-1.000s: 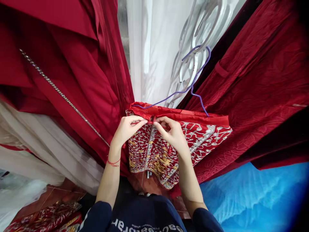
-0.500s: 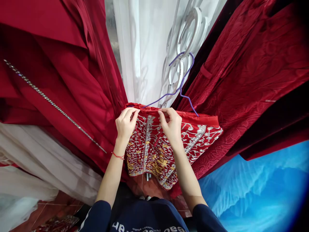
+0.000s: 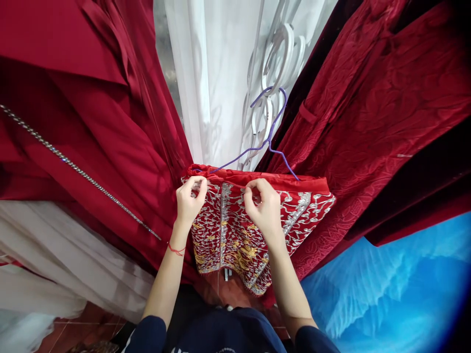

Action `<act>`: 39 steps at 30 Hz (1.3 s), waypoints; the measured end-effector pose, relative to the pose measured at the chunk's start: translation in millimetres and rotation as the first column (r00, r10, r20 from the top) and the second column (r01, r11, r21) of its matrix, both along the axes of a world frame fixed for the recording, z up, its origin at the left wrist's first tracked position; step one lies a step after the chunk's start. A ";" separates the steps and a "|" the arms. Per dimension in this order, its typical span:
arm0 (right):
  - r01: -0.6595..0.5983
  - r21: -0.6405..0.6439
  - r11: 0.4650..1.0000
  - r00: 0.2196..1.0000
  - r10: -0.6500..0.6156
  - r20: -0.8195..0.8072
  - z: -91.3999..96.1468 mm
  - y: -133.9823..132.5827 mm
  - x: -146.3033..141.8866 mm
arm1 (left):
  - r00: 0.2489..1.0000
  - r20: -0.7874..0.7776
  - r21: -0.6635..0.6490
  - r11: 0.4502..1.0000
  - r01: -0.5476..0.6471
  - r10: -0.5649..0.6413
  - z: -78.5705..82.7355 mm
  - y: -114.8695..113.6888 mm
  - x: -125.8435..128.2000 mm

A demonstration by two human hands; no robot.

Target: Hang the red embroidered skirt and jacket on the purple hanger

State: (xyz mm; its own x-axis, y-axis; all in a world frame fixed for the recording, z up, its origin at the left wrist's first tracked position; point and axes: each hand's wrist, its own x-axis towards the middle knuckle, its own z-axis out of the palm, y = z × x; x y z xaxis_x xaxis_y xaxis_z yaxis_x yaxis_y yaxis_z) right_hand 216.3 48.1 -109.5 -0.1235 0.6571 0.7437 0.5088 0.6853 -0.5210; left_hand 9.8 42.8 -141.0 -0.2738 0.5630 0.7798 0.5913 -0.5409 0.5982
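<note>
A red garment point(image 3: 301, 208) with silver and gold embroidery hangs on a purple wire hanger point(image 3: 270, 139) in front of me. My left hand point(image 3: 189, 201) pinches its red top edge near the left end. My right hand point(image 3: 262, 206) grips the same top edge a little right of the centre seam. Both hands have fingers curled onto the fabric. The hanger's hook rises toward a white ornamental metal grille point(image 3: 275, 63).
Dark red satin garments point(image 3: 91, 127) with a silver bead chain point(image 3: 73, 166) hang at left, patterned red velvet robes point(image 3: 375, 113) at right. A white sheer curtain point(image 3: 217, 83) hangs behind. White fabric point(image 3: 66, 255) lies lower left, blue fabric point(image 3: 386, 289) lower right.
My hands moved apart from the centre fastening toward the sides of the garment's top edge. The view shifted slightly, and the hanger and garment sit a bit further left.
</note>
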 end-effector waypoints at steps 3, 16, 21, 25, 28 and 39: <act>-0.115 -0.124 0.986 0.988 0.127 0.090 -1.3 -8.8 -1.7 | 0.981 0.145 -0.081 0.986 0.145 -0.132 6.5 1.3 12.9; -0.201 -0.208 0.957 0.978 0.207 0.007 -14.6 11.0 -24.6 | 0.928 -0.310 -0.047 0.978 0.202 -0.206 24.3 -12.4 30.8; -0.174 -0.131 0.976 0.985 0.174 -0.012 -6.8 8.1 -29.1 | 0.931 -0.302 -0.062 0.979 0.194 -0.204 27.4 -14.3 21.5; -0.008 0.093 0.996 1.000 0.010 -0.025 7.3 2.2 10.2 | 0.979 -0.180 0.087 0.993 -0.083 0.097 32.1 -13.2 -5.3; 0.337 0.286 0.897 0.941 -0.311 -0.134 7.5 9.1 72.9 | 0.991 -0.122 -0.020 0.998 -0.059 0.056 25.9 -5.0 -34.7; 0.208 -0.065 0.976 0.955 -0.217 -0.202 -30.1 53.1 191.9 | 0.997 -0.036 0.000 0.997 -0.071 0.071 22.1 28.5 -39.5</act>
